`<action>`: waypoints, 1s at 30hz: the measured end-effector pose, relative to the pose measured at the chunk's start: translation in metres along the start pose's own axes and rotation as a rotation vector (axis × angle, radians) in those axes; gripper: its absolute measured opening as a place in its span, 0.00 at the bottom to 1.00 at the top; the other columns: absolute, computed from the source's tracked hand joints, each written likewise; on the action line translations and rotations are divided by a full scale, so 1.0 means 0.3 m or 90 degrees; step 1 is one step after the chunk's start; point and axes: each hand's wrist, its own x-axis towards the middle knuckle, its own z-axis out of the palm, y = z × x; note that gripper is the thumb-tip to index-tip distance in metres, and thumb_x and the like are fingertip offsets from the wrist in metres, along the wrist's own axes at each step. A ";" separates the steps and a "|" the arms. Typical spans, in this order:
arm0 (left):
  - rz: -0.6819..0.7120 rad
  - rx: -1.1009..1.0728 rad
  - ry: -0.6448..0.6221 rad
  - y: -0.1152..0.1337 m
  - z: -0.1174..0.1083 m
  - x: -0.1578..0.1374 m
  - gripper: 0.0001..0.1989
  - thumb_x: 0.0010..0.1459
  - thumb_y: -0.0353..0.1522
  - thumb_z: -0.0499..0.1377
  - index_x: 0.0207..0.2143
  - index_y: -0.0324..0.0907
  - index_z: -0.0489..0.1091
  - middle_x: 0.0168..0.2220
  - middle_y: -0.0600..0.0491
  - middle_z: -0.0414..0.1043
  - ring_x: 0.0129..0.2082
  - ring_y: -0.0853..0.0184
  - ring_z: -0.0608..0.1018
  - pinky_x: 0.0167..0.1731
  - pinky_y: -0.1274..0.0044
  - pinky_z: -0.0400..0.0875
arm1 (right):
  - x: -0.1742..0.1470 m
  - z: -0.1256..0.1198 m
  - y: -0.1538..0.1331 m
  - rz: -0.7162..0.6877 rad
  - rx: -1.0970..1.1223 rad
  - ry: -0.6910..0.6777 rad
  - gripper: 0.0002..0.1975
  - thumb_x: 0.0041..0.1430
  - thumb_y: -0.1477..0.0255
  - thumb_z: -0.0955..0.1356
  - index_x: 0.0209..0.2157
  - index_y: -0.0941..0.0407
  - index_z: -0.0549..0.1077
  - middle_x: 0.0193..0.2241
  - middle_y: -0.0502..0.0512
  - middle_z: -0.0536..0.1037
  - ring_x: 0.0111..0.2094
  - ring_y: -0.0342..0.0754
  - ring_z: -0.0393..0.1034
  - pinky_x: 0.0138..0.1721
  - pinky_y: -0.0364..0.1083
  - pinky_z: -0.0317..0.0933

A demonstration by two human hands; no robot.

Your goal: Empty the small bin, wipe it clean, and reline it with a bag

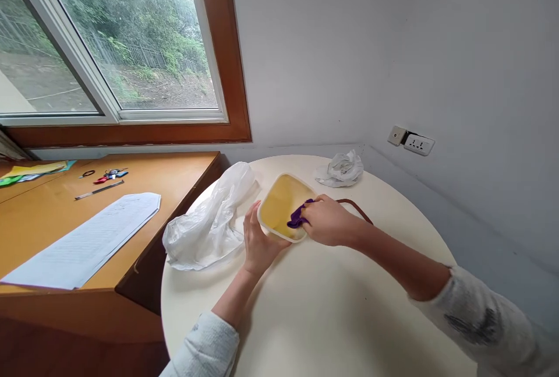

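Observation:
A square, yellowish plastic container with a pale rim is tilted so its inside faces me, above the round table. My left hand grips it at the lower left, thumb along the near side and fingers round the edge. In my right hand is a bunched purple cloth, which hangs over the container's inner right side. The fingers of that hand are closed round the cloth and partly hidden. Whether the cloth presses on the container's wall I cannot tell.
A crumpled white plastic bag lies left on the round table, with a smaller bag at the back. A brown strap curves behind my right wrist. Papers and a pen lie on the wooden desk.

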 end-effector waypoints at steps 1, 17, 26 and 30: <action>0.015 0.007 -0.006 0.002 0.002 0.000 0.54 0.32 0.43 0.68 0.58 0.46 0.42 0.54 0.41 0.55 0.53 0.49 0.62 0.49 0.59 0.60 | -0.030 -0.009 0.016 0.014 0.073 0.007 0.11 0.52 0.75 0.60 0.24 0.56 0.72 0.27 0.56 0.77 0.31 0.49 0.69 0.37 0.47 0.57; -0.062 0.010 -0.040 0.039 -0.030 0.016 0.57 0.29 0.40 0.70 0.58 0.45 0.42 0.53 0.41 0.56 0.52 0.45 0.61 0.47 0.55 0.61 | -0.020 0.056 0.181 0.328 0.481 0.351 0.14 0.56 0.66 0.59 0.29 0.59 0.71 0.30 0.58 0.76 0.33 0.52 0.69 0.36 0.49 0.62; -0.028 -0.002 -0.027 0.013 -0.026 0.010 0.54 0.31 0.39 0.69 0.58 0.44 0.43 0.53 0.40 0.57 0.51 0.47 0.64 0.47 0.57 0.63 | 0.175 0.039 -0.029 0.083 0.288 0.423 0.21 0.63 0.71 0.52 0.55 0.58 0.60 0.53 0.60 0.66 0.56 0.50 0.56 0.55 0.50 0.51; -0.056 -0.012 -0.020 0.008 -0.027 0.013 0.56 0.29 0.36 0.70 0.58 0.46 0.42 0.52 0.42 0.58 0.52 0.46 0.64 0.47 0.56 0.62 | 0.204 0.053 -0.079 -0.047 0.280 0.441 0.22 0.62 0.74 0.54 0.56 0.59 0.60 0.58 0.58 0.59 0.61 0.48 0.45 0.61 0.53 0.39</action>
